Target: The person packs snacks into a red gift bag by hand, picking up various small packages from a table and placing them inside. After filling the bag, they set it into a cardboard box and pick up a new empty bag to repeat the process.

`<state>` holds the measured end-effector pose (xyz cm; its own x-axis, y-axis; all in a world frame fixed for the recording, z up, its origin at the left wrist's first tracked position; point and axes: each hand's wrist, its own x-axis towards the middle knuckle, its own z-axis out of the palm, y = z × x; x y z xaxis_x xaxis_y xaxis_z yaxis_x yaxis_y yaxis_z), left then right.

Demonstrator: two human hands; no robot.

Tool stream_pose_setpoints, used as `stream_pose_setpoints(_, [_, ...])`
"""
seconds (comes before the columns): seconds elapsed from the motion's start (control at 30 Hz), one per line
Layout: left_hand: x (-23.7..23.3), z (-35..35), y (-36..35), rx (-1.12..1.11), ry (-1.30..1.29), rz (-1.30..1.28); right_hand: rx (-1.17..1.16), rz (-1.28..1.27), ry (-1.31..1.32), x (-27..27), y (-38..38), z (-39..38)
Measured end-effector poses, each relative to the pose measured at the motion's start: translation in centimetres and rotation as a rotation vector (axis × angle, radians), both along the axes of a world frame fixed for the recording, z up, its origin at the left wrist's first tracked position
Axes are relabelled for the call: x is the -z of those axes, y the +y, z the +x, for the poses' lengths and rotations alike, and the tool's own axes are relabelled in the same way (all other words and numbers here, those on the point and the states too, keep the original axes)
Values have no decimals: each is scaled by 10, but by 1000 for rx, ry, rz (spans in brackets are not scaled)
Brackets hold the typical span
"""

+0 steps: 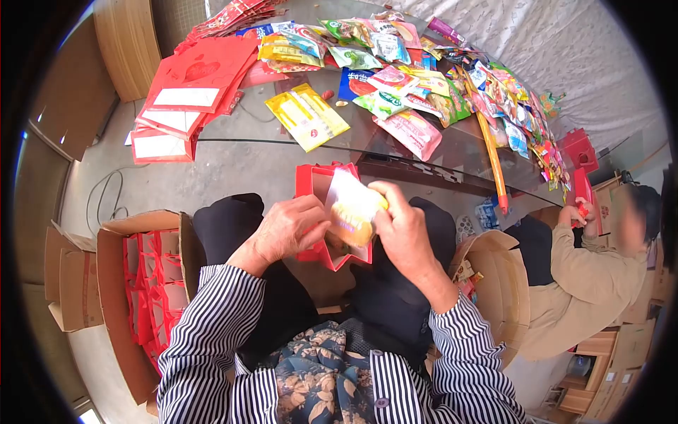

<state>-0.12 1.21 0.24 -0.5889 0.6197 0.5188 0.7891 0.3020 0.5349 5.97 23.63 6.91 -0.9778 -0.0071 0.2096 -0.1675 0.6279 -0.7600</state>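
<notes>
A red paper gift box (305, 185) stands open between my knees, its top facing up at me. My left hand (288, 227) is closed at the box's left rim, fingers curled over its edge. In my right hand (404, 225) is a white and yellow snack packet (353, 210), pinched at its right edge. The packet is blurred and hangs over the box's opening, hiding most of the inside. On the glass table ahead lies a yellow snack packet (308, 117), with a pink packet (409, 133) to its right.
Flat red gift bags (201, 74) are stacked at the table's left. Many snack packets (385, 46) cover the glass table (247, 148). A carton (113, 283) of red boxes stands left; another carton (505, 283) stands right. A co-worker (586, 261) sits at right.
</notes>
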Motion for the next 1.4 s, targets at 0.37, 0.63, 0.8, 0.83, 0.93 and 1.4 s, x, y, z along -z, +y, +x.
stream_pose_setpoints(0.37, [2, -1, 0, 4, -35, -8, -264, 456, -216, 16, -4, 13])
stream_pose_setpoints(0.63, [-1, 1, 0, 5, -52, 15, -251, 337, -35, 9, -7, 6])
stream_pose_setpoints(0.8, [-8, 1, 1, 18, -61, 18, -155, 205, 84, 0, -2, -4])
stream_pose_setpoints(0.83, [-7, 1, 2, 16, -57, 15, -134, 203, 87, 0, 0, -4])
stream_pose_setpoints(0.93, [-6, -1, 1, 18, -48, 7, -70, 189, 110, 3, 13, -10])
stream_pose_setpoints(1.4, [-11, 3, 14, -1, -37, -91, 0, 115, 146, 72, 56, -28])
